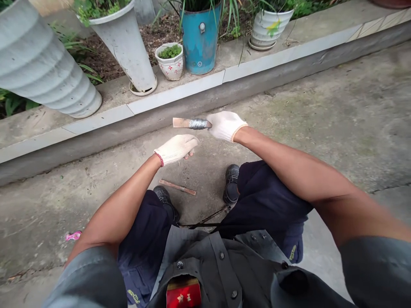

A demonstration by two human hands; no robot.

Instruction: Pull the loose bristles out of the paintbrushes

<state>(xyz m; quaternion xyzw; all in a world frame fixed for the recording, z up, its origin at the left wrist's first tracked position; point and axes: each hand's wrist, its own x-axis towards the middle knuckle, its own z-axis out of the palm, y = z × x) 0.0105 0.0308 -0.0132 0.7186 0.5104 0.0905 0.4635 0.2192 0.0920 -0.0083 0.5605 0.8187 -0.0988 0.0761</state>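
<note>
Head view: R hand (226,125), white glove, is shut tight on a flat metal blade w/ silver wire-wrapped grip (192,123), up above the grey concrete floor (298,124). L hand (176,149), also gloved, is just below, fingers loose, holding nothing. Thin brown strip (177,187) lies btw. black shoes (231,182).

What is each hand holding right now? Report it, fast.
Left hand: open, holding nothing.
Right hand: closed on one end of the wire-wrapped blade.

Flat, even daylight, hardly any shadows on the concrete (337,111). Lens bends the ledge (180,92) and corner pot (41,64); my right arm (337,201) looks smeared.
</note>
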